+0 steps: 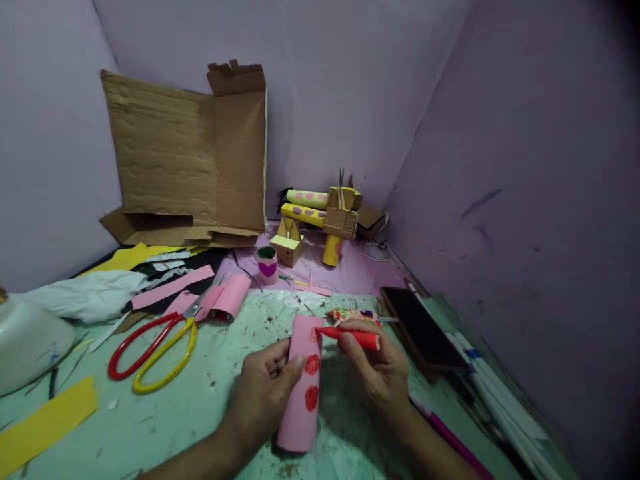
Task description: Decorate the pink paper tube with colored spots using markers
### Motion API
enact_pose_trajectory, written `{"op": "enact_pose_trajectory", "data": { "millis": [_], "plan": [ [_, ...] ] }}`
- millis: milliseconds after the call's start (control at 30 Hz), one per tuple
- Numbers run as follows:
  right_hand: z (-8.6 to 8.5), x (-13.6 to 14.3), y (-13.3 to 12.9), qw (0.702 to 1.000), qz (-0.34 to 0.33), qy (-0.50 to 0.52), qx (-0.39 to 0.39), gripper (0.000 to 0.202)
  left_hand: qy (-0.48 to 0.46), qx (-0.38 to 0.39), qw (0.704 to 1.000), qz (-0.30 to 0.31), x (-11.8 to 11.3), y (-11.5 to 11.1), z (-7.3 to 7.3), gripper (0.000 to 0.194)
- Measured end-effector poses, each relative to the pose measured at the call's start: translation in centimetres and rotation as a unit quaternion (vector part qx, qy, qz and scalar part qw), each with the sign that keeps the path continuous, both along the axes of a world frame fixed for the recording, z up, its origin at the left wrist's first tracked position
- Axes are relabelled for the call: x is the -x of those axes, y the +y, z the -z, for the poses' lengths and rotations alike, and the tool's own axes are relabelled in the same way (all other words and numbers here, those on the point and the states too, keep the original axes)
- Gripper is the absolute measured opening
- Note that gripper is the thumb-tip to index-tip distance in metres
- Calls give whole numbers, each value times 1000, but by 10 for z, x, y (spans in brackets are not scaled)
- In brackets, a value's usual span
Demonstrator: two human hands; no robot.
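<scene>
A pink paper tube [299,420] lies lengthwise on the green table in front of me, with two filled red spots and a fainter red one near its far end. My left hand [267,383] grips the tube's left side, thumb on top. In my right hand [380,367] is a red marker [353,337], pinched between thumb and fingers. Its tip touches the tube at the faint far spot. Just beyond the right hand lies a small floral-patterned packet [355,316], partly covered by the fingers.
Red-and-yellow scissors [165,343] and a pink paper roll [233,297] lie at left, near paper scraps and a white cloth [90,293]. Behind stand an opened cardboard box [190,153], a pink cup [267,267] and yellow spotted tube figures [343,220]. A phone [423,327] lies right.
</scene>
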State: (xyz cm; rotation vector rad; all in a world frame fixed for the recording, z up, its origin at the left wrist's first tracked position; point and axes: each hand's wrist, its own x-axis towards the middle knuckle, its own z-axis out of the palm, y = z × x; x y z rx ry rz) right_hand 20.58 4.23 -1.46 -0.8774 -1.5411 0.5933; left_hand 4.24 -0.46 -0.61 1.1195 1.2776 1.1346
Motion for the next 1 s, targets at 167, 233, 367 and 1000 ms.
{"op": "enact_pose_trajectory", "data": {
  "millis": [167,233,367,1000],
  "plan": [
    [1,-1,1,1000,-4,-5,-13,10,20,-24,999,1,0,-1,0,34],
    [2,-1,1,1000,-9,-6,-20,10,26,-29,999,-1,0,-1,0,34],
    [2,0,0,999,-23,-5,-28,12,20,-32,999,0,-1,-1,-1,35],
    [-5,4,-3,995,-56,-21,-84,17,4,-46,999,6,-1,-1,-3,32]
  ]
}}
